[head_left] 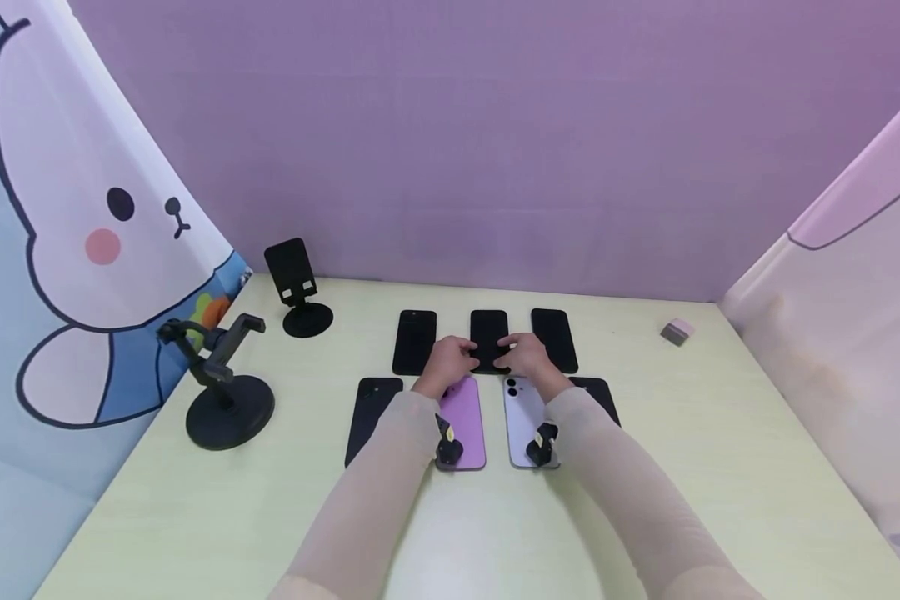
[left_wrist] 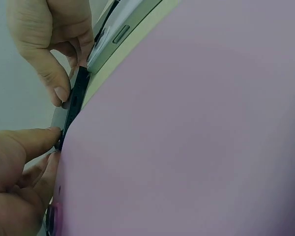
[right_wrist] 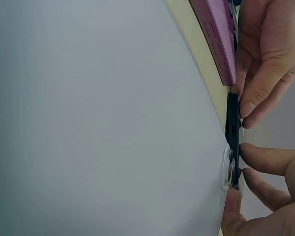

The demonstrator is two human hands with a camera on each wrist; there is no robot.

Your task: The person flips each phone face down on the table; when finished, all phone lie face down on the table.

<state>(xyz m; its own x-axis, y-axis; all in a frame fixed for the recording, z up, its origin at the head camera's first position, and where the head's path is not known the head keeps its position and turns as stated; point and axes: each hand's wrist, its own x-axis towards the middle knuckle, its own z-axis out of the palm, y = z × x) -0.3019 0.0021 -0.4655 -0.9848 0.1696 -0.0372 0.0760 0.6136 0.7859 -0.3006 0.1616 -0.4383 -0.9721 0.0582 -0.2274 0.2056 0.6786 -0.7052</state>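
Note:
Both hands are at the middle black phone of the back row, which lies flat. My left hand pinches its left side with thumb and fingers; my right hand pinches its right side. In the left wrist view, the phone's dark near edge shows between both hands' fingertips. The right wrist view shows the same thin edge. Under my left wrist lies a pink phone, and a lavender phone lies under my right wrist, both back side up.
Black phones lie at the back left and back right. Two more, front left and front right, are partly covered by my arms. Two black stands are on the left. A small grey-pink block sits far right.

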